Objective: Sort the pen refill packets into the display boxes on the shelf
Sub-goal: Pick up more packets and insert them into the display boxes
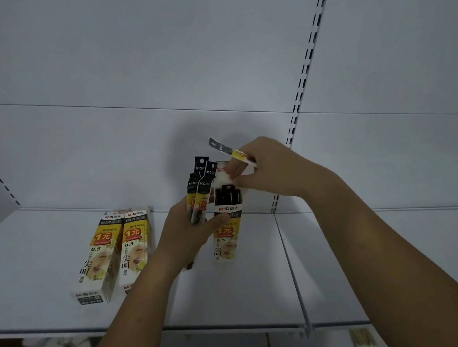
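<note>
Packet [232, 151] pinched in right hand [269, 167] above box [227, 228].

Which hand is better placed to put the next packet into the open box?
Right hand: it pinches a single packet just above the open box. Left hand grips the spare packets.

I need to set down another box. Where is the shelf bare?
Bare shelf lies right of the open box, past the seam, and left of the two lying boxes. Crowded in the middle: left hand with packets and right hand with one packet meet at that box.
</note>
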Demonstrator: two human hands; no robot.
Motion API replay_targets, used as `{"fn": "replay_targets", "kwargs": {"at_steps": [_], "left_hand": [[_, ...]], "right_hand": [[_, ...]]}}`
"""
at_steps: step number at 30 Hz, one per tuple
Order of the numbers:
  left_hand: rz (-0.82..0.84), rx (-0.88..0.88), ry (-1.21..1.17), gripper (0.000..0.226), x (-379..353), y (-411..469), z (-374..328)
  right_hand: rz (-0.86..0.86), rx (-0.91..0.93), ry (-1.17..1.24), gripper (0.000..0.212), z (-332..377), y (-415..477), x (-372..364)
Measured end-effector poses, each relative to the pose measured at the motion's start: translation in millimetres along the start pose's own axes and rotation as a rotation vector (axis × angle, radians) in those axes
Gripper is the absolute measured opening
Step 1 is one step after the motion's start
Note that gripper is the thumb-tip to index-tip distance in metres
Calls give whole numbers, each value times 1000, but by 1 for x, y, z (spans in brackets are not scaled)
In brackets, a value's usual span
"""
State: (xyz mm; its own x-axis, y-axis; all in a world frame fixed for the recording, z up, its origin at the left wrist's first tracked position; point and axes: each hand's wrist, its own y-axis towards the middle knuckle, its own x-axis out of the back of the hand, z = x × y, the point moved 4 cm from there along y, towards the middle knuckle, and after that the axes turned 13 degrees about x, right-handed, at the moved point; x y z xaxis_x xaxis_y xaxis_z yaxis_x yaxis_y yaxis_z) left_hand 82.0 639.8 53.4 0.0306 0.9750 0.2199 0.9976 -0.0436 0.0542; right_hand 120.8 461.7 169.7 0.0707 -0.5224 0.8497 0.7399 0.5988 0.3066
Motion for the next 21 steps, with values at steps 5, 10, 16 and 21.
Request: {"fn": "replay_targets", "kwargs": {"at_steps": [5, 10, 16, 21], "left_hand": [[11, 8, -22, 26, -1, 0, 1], [9, 3, -31, 23, 0, -1, 1], [12, 6, -16, 21, 1, -1, 1], [4, 16, -23, 22, 3, -1, 2]], "right_hand": [[76, 1, -51, 12, 2, 2, -14], [169, 11, -97, 15, 6, 7, -20], [284, -57, -179, 12, 11, 11, -24], [328, -102, -134, 21, 13, 10, -27]]}}
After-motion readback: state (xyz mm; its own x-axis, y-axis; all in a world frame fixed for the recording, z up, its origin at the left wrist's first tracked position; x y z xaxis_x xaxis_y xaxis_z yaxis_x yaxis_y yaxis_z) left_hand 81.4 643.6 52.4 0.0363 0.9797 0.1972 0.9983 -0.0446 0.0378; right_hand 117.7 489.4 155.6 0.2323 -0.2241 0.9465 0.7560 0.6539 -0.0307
